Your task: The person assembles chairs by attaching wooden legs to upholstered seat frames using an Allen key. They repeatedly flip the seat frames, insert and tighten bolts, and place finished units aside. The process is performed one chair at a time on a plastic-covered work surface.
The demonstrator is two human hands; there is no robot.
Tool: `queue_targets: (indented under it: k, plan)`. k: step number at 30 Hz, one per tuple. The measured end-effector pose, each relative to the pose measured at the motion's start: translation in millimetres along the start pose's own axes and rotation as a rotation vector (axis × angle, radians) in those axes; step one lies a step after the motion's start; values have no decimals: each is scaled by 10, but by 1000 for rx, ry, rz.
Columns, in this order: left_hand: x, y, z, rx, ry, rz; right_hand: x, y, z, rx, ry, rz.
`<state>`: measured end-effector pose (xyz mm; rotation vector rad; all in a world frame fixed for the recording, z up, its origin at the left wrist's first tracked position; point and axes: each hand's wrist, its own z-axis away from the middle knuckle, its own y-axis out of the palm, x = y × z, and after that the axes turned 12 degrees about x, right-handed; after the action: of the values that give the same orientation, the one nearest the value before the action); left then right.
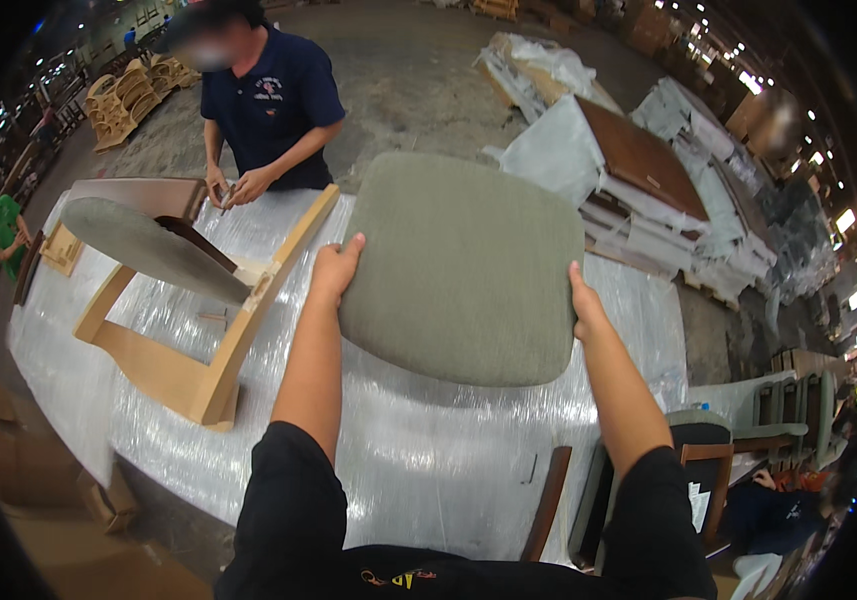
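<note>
Between my two hands is a grey-green upholstered seat cushion (463,270), squarish with rounded corners, its broad fabric face toward me. My left hand (338,268) grips its left edge, thumb on the fabric. On the opposite edge, my right hand (584,300) clasps the side; its other fingers are hidden behind the cushion. Left of my left forearm stands a pale wooden chair frame (173,375), tilted on the table. A second grey padded piece (158,245) leans against that frame.
A plastic-wrapped table (398,440) lies beneath everything. Across it stands a co-worker (273,100), both hands together near the far edge. Wrapped brown panels (638,160) are stacked at far right. A dark wooden strip (548,500) and upholstered chairs (698,430) sit at near right.
</note>
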<state>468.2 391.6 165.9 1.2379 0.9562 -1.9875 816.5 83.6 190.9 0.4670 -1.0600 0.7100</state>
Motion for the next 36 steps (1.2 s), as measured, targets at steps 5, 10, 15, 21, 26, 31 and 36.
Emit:
queue_targets:
  k: [5,10,15,21,26,31,36]
  plan:
    - [-86,-221,143,-77,144,64,729,383,28,-60,-209,-86]
    - [102,-434,834,-31,332,446,617,306,1209,-163,-472,-174]
    - [293,-453,2011,-123,364,649,-83,98,2392,-82,-587,-331]
    - [1112,-290,3455,69,247,899,-1932,-507,3350,147,-199,-439]
    - [2106,-956,4376,425,21,895,-3250,-622,3957,333,92,-437]
    - [2612,-1169,5027,360,-235,724,-3475,-553,4000,-60,293,-85]
    - [3121,-946,5017,220,-349,895,-3181,-661,3135,-191,305,670]
